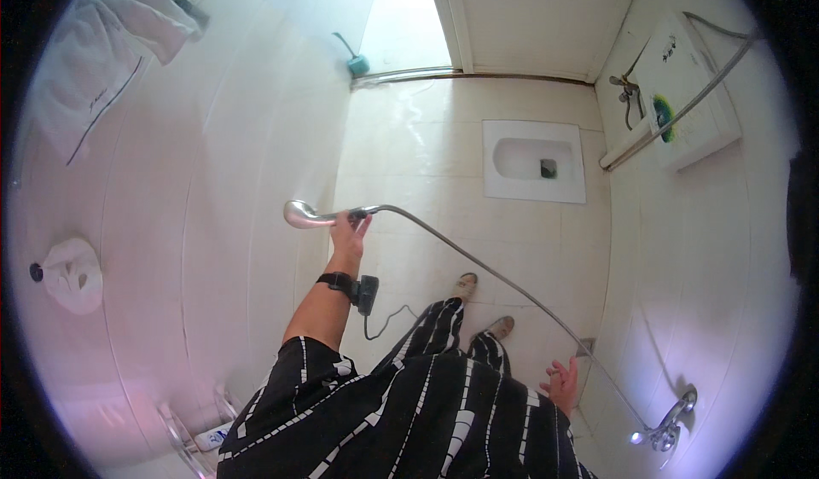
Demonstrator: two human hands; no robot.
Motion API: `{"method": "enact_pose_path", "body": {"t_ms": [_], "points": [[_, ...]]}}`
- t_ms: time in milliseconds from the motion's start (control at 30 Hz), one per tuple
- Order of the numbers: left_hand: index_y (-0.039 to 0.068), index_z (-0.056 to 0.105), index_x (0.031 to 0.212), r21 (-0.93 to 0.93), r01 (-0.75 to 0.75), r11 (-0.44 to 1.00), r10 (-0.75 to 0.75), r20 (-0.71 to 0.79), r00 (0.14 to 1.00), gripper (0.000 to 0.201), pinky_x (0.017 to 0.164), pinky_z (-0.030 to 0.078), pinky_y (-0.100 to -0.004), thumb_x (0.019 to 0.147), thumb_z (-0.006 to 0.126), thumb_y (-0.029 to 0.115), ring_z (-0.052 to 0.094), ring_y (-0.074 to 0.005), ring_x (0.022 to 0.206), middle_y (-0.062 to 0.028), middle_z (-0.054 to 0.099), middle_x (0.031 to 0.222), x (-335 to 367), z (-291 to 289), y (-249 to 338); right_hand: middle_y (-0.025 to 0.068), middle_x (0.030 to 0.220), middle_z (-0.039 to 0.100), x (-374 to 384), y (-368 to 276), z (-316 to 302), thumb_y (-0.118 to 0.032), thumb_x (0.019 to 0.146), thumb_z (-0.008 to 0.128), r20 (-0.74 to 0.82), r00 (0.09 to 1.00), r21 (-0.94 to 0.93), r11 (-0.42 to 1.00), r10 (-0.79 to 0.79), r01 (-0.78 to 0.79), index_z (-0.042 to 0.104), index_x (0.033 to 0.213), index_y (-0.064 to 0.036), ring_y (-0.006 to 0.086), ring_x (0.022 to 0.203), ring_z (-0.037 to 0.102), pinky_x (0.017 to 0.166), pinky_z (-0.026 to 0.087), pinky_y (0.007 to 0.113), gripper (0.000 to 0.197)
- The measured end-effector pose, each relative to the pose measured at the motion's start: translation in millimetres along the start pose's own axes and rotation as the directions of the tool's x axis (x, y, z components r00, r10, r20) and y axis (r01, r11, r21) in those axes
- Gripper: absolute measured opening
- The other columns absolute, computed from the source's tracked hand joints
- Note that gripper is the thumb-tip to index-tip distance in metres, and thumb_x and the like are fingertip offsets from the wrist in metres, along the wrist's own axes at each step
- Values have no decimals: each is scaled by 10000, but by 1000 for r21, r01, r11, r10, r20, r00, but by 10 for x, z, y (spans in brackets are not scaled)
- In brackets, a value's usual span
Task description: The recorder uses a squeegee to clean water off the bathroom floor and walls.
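Note:
My left hand (348,230) is wrapped round the handle of a silver shower head (302,214), held out toward the left wall. From its handle a metal hose (478,261) runs across to a wall-mounted shower tap (661,436) at the lower right. My right hand (560,385) hangs low by my side with nothing in it, fingers loosely bent and apart. It is near the hose but not touching it. On my left wrist sits a black strap with a small dark device (368,295), and a thin cable trails from it.
A white squat toilet (535,162) is set into the tiled floor ahead, beside a white cistern (695,95) on the right wall. Towels (107,44) and a white cloth (73,276) hang on the left wall. A teal brush (358,65) stands by the doorway.

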State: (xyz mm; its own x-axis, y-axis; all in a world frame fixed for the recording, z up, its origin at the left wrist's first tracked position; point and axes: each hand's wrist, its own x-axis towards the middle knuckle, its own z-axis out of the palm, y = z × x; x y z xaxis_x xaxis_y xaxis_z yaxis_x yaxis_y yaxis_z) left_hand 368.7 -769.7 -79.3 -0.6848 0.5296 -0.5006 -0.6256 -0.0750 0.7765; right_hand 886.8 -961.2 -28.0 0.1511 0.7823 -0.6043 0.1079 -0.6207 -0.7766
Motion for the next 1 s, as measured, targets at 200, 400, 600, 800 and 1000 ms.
{"method": "enact_pose_path", "body": {"t_ms": [200, 400, 600, 800, 1000], "points": [[25, 473, 778, 37, 67, 997, -70, 72, 995, 53, 710, 552, -410, 795, 481, 75, 566, -218, 715, -96, 552, 735, -56, 154, -179, 178, 1167, 469, -93, 6, -18, -65, 870, 364, -44, 999, -3, 1000, 11, -11, 132, 1364, -65, 196, 933, 526, 662, 515, 303, 546], [29, 472, 794, 101, 130, 986, -145, 151, 978, 43, 718, 551, -414, 811, 474, 69, 565, -216, 729, -94, 551, 742, -155, 329, -280, 188, 1167, 470, -162, 74, -43, -57, 874, 364, -58, 998, 44, 999, -17, 20, 152, 1360, -56, 208, 932, 531, 655, 515, 299, 531], [35, 470, 792, 159, 138, 978, -170, 211, 962, 56, 727, 550, -422, 818, 470, 85, 566, -207, 722, -96, 554, 745, -289, 481, -473, 194, 1158, 475, -150, 120, -135, -61, 874, 366, -96, 995, 64, 998, -9, 15, 159, 1356, -44, 209, 926, 534, 653, 516, 299, 525], [18, 442, 810, 210, 177, 961, -233, 282, 931, 80, 743, 545, -402, 812, 454, 98, 546, -198, 750, -99, 527, 773, -416, 564, -615, 197, 1156, 477, -186, 127, -191, -69, 870, 378, -97, 995, 61, 998, -9, 15, 163, 1354, -37, 213, 930, 535, 662, 514, 299, 530], [23, 448, 811, 259, 217, 941, -290, 290, 912, 68, 748, 539, -421, 819, 451, 90, 543, -198, 762, -96, 531, 774, -541, 692, -752, 190, 1156, 479, -216, 162, -186, -65, 867, 389, -122, 992, 104, 995, 18, -5, 153, 1356, -39, 208, 930, 534, 667, 512, 295, 544]]}}
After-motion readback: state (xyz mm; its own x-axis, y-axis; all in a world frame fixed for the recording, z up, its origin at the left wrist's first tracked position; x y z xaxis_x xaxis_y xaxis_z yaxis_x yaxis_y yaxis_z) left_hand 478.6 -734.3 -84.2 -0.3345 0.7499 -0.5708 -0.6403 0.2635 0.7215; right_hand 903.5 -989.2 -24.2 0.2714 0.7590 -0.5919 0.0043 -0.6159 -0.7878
